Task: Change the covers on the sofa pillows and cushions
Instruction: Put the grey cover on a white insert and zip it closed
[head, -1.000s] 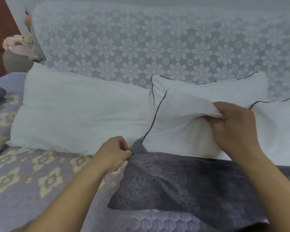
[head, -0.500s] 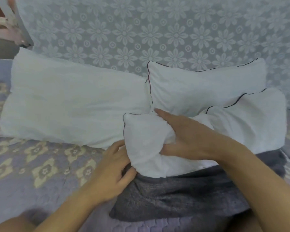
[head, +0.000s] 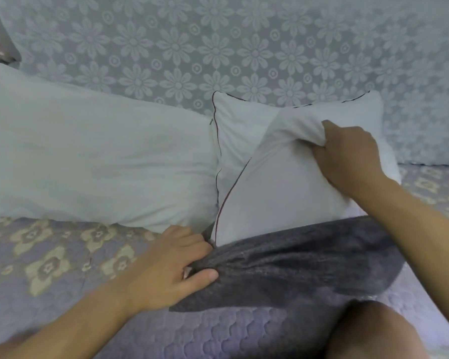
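Note:
A white pillow insert [head: 275, 193] with dark piping stands half inside a dark grey cover [head: 296, 270] on the sofa seat. My right hand [head: 347, 154] grips a bunch of the insert's fabric near its top. My left hand [head: 176, 265] pinches the cover's open edge at its left corner, thumb on top. The insert's lower part is hidden inside the cover.
A second white piped pillow [head: 239, 120] leans on the flower-patterned backrest [head: 218, 47] behind the insert. A large plain white pillow [head: 94, 161] lies to the left. The seat has a purple quilted throw [head: 49, 255]. My knee [head: 373, 332] shows at bottom right.
My right hand has moved from the insert's left corner up to its top and pulled it upright. My left hand has shifted its hold along the cover's edge. The camera has come closer.

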A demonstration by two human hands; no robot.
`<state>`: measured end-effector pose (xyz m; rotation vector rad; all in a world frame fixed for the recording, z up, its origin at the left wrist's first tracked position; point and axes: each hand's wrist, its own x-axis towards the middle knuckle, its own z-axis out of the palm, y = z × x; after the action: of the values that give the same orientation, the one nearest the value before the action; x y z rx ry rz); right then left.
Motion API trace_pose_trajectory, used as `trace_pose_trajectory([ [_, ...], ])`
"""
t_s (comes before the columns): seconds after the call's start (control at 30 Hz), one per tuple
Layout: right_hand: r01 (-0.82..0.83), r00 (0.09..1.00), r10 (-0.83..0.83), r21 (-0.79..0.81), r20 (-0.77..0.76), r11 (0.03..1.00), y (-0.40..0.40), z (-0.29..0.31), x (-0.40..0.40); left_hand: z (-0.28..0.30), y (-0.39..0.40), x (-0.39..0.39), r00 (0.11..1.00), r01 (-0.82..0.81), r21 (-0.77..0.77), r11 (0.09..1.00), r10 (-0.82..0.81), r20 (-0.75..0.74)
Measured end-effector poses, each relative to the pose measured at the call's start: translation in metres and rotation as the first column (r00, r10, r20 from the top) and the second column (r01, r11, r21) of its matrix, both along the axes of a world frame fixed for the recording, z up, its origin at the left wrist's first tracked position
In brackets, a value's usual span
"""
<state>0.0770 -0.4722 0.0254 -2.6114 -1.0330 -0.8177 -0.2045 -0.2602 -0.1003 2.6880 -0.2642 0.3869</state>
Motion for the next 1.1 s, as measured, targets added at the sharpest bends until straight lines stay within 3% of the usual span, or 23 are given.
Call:
trace_pose_trajectory([
  [0.1,0.073,0.997,-0.074,0.027,0.033,0.997,0.013,0.0,0.029,0.003,0.0,-0.003,0.999,0.044,0.067,0.997,-0.046,0.029],
  [0.17,0.202,0.979,-0.198,0.096,-0.049,0.975,0.02,0.005,0.05,-0.008,-0.003,-0.011,0.993,0.12,0.157,0.98,-0.118,-0.022],
  [0.23,0.351,0.933,-0.319,0.223,-0.168,0.909,0.02,0.025,0.069,-0.038,-0.007,-0.025,0.971,0.182,0.242,0.953,-0.135,-0.198],
  [0.3,0.379,0.917,-0.312,0.297,-0.249,0.877,0.02,0.052,0.079,-0.07,-0.007,-0.037,0.913,0.16,0.257,0.953,-0.044,-0.406],
  [0.37,0.313,0.917,-0.19,0.339,-0.351,0.887,0.035,0.069,0.078,-0.08,-0.007,-0.034,0.863,0.101,0.199,0.975,0.014,-0.505],
  [0.43,0.141,0.862,0.027,0.291,-0.505,0.946,0.058,0.061,0.059,-0.071,-0.013,-0.016,0.872,0.067,0.173,0.983,0.026,-0.488],
  [0.5,-0.151,0.772,0.157,0.063,-0.616,0.987,0.074,0.026,0.035,-0.051,-0.024,0.006,0.877,0.08,0.189,0.979,0.021,-0.481],
  [0.53,-0.241,0.777,0.14,-0.084,-0.614,0.967,0.076,0.006,0.024,-0.039,-0.031,0.014,0.871,0.094,0.185,0.978,0.009,-0.492],
  [0.6,-0.263,0.868,0.131,-0.22,-0.479,0.939,0.062,-0.024,0.006,-0.016,-0.038,0.022,0.864,0.114,0.148,0.982,-0.025,-0.502],
  [0.67,-0.157,0.922,0.1,-0.124,-0.375,0.98,0.03,-0.044,0.0,0.007,-0.041,0.026,0.858,0.096,0.074,0.993,-0.045,-0.512],
  [0.7,-0.071,0.915,0.051,-0.036,-0.401,0.997,0.01,-0.054,0.002,0.018,-0.043,0.029,0.858,0.079,0.035,0.996,-0.051,-0.51],
  [0.77,0.196,0.845,-0.134,0.066,-0.518,0.978,-0.038,-0.076,0.015,0.038,-0.049,0.047,0.898,0.046,0.024,0.999,-0.031,-0.438],
  [0.87,0.518,0.711,-0.328,0.148,-0.622,0.843,-0.108,-0.105,0.026,0.055,-0.054,0.108,0.984,-0.05,0.122,0.991,0.07,-0.163],
  [0.93,0.586,0.623,-0.204,0.278,-0.755,0.761,-0.142,-0.121,0.03,0.069,-0.045,0.164,0.962,-0.273,0.068,0.96,0.271,0.038],
  [1.0,0.625,0.462,0.057,0.37,-0.885,0.688,-0.162,-0.136,0.03,0.086,-0.021,0.212,0.83,-0.54,-0.02,0.842,0.536,0.156],
  [1.03,0.655,0.361,0.187,0.391,-0.914,0.647,-0.168,-0.143,0.03,0.09,-0.005,0.229,0.744,-0.655,-0.055,0.754,0.656,0.132],
  [1.1,0.697,0.186,0.389,0.4,-0.902,0.595,-0.175,-0.154,0.036,0.087,0.027,0.243,0.578,-0.812,-0.159,0.561,0.812,-0.085],
])
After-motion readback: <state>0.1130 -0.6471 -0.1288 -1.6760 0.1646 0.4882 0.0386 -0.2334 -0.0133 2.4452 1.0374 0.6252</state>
